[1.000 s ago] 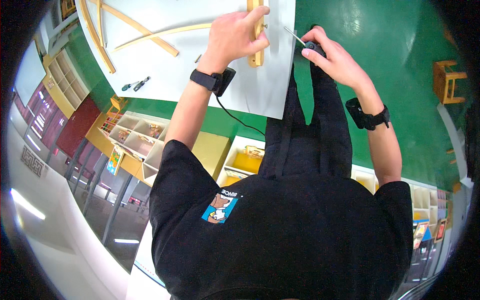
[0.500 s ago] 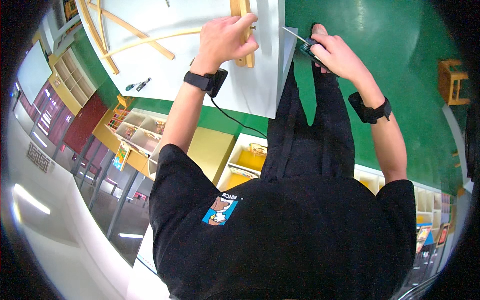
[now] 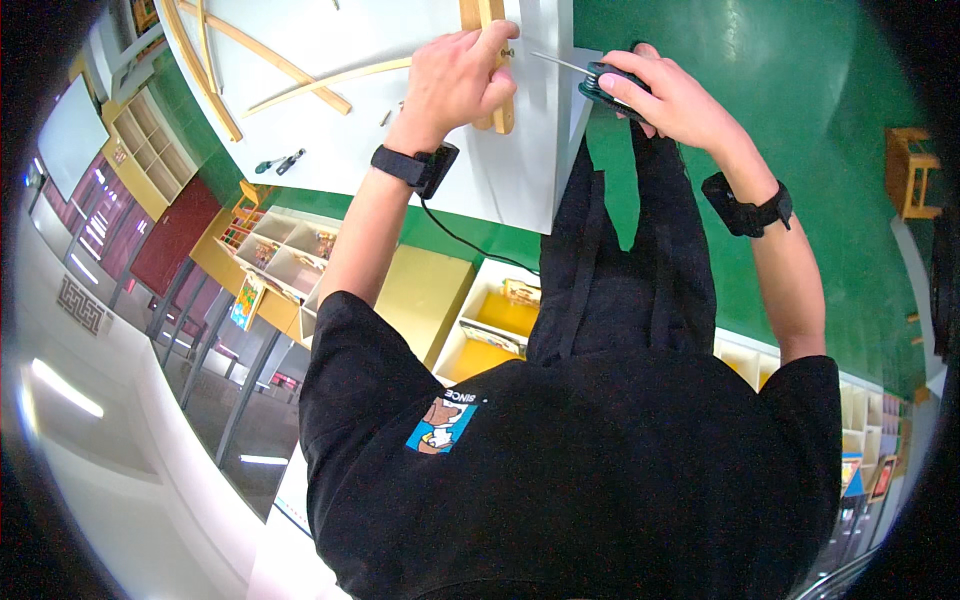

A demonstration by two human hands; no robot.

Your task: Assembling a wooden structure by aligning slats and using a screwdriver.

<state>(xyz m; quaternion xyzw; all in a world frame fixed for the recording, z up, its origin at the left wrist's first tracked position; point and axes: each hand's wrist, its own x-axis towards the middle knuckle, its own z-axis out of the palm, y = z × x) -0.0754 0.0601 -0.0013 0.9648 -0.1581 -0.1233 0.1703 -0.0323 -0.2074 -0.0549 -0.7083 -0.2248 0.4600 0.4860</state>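
My left hand [image 3: 455,82] is closed round a pair of pale wooden bars [image 3: 503,112] at the edge of the white table [image 3: 460,185]. A small metal screw [image 3: 507,53] sticks out of the bars' right side, close to my left fingers. In my right hand [image 3: 685,98] is a screwdriver [image 3: 600,80] with a thick dark green and black handle. Its thin shaft points left at the screw, with a short gap between tip and screw. A curved wooden slat [image 3: 330,87] reaches the left hand; whether they touch is hidden.
More wooden strips [image 3: 265,55] lie on the table's left part, with a small metal piece [image 3: 386,117] beside my left wrist. Two small tools [image 3: 288,163] rest near the table's corner. A wooden stool [image 3: 908,175] stands on the green floor at right. A black cable [image 3: 470,243] hangs below my left wrist.
My right hand has shifted left and slightly up, bringing the screwdriver's tip much nearer the screw and levelling its shaft. My left hand keeps its grip on the bars.
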